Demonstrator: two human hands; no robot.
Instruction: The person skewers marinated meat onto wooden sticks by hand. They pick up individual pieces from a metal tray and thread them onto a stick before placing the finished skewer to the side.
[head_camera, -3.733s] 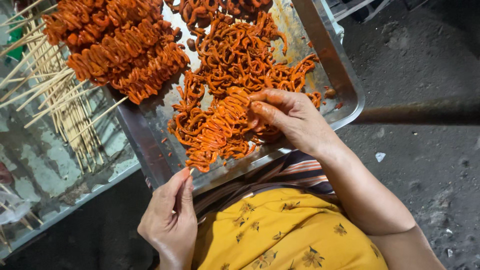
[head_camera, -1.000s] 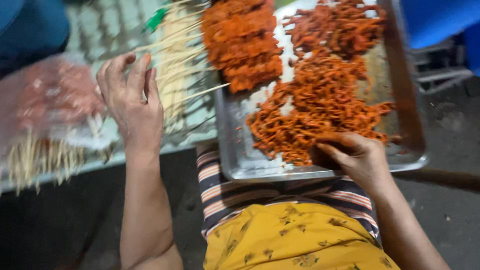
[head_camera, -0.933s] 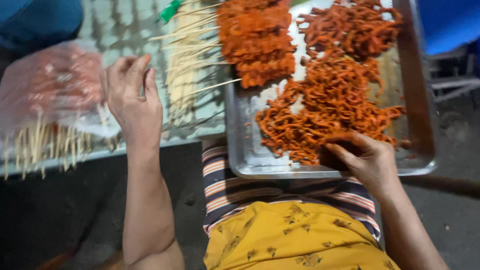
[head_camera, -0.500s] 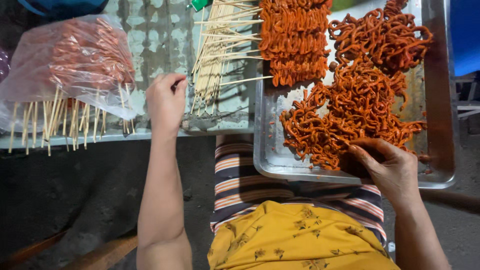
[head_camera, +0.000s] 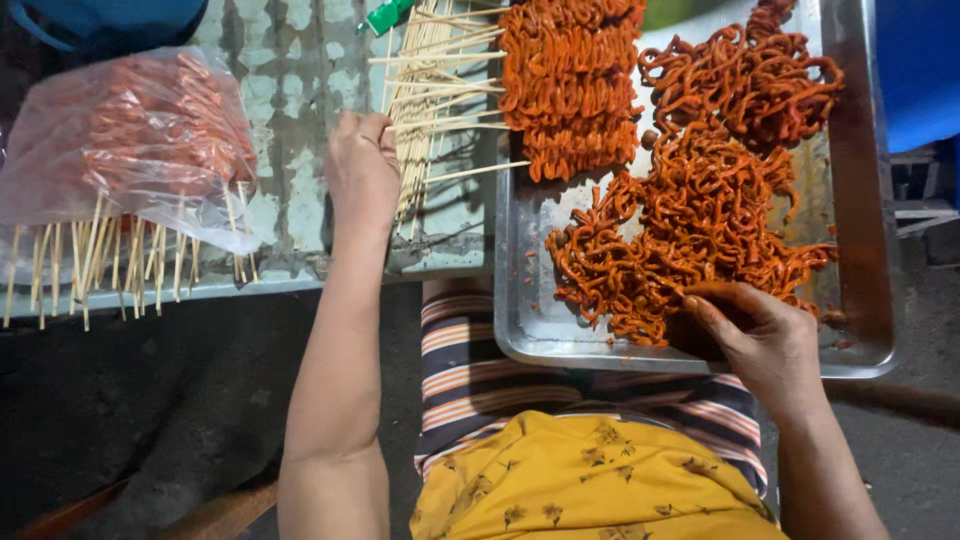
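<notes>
In the head view, the left hand (head_camera: 362, 172) reaches out over the patterned surface (head_camera: 290, 90), its fingers curled down onto the near ends of a loose pile of bare wooden skewers (head_camera: 432, 95); whether it has actually closed on one cannot be told. The right hand (head_camera: 752, 330) rests in the near right corner of a metal tray (head_camera: 860, 200), fingers bent and pinching into a tangled heap of orange-red marinated strips (head_camera: 690, 230). Farther back in the tray lies a row of finished skewered pieces (head_camera: 570, 85), their sticks pointing left toward the bare pile. On the left of the surface sits a clear plastic bag (head_camera: 130, 140) holding more loaded skewers, with stick ends jutting out over the near edge.
</notes>
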